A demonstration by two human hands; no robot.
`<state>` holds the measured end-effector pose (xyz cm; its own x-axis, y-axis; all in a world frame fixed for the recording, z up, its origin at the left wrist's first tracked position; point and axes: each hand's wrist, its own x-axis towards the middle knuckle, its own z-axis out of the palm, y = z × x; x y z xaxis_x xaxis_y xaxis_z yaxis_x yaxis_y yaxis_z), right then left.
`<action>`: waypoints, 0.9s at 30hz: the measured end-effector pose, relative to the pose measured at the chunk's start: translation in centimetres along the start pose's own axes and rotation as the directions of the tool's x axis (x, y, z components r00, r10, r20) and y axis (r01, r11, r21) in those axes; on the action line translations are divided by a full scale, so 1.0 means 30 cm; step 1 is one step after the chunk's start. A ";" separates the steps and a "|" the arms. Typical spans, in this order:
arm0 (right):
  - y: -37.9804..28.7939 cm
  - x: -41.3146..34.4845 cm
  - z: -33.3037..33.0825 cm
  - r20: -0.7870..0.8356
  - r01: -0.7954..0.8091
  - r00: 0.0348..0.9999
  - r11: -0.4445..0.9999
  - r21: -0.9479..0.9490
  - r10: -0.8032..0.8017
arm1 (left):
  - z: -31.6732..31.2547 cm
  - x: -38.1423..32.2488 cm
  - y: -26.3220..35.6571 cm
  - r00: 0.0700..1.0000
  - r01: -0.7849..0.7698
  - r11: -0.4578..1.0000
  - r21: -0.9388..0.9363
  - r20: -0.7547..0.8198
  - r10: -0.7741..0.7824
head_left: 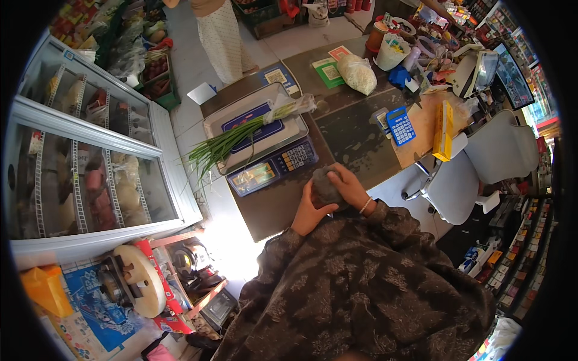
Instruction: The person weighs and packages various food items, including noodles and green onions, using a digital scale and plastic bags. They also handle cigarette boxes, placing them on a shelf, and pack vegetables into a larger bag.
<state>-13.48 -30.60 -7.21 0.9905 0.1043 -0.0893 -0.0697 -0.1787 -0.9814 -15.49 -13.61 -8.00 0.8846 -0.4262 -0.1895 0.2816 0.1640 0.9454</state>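
Observation:
A dark grey, rounded object (pixel 323 187) sits between both hands, close to my body at the near edge of the counter; its exact kind cannot be told. My left hand (pixel 313 210) cups its near left side, and my right hand (pixel 353 188), with a beaded bracelet at the wrist, grips its upper right. Just beyond them stands a digital price scale (pixel 273 166) with a metal tray (pixel 293 131). A bunch of long green chives or similar greens (pixel 244 133), wrapped at one end in clear plastic, lies across the tray, tips hanging over the left edge.
On the counter (pixel 356 131) are a blue calculator (pixel 400 126), a yellow box (pixel 443 131) and a bagged pale bundle (pixel 356 74). A glass-lidded chest freezer (pixel 156 122) stands left, and a grey office chair (pixel 456 185) right. Beyond the counter stands a person (pixel 224 40).

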 end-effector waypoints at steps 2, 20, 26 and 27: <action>-0.005 0.007 0.034 0.158 -0.015 0.987 0.999 0.044 0.008 | -0.049 -0.010 -0.038 0.999 -0.019 0.998 0.060 -0.042 0.022; 0.053 0.754 0.022 0.410 0.572 0.820 0.560 -0.599 -0.399 | -0.268 -0.396 -0.339 0.746 0.237 0.971 0.014 -0.643 -0.172; 0.171 0.922 0.121 0.425 0.542 0.831 0.352 -0.763 -0.358 | -0.013 -0.453 -0.376 0.658 0.358 0.930 0.082 -0.728 -0.190; 0.191 0.915 0.124 0.448 0.542 0.835 0.333 -0.772 -0.321 | 0.014 -0.452 -0.393 0.650 0.353 0.934 0.049 -0.732 -0.207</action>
<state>12.88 -25.14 -15.92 0.7960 0.5827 0.1640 0.6051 -0.7578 -0.2441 -30.96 -10.15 -16.47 0.7884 0.3400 -0.5127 0.5570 -0.0408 0.8295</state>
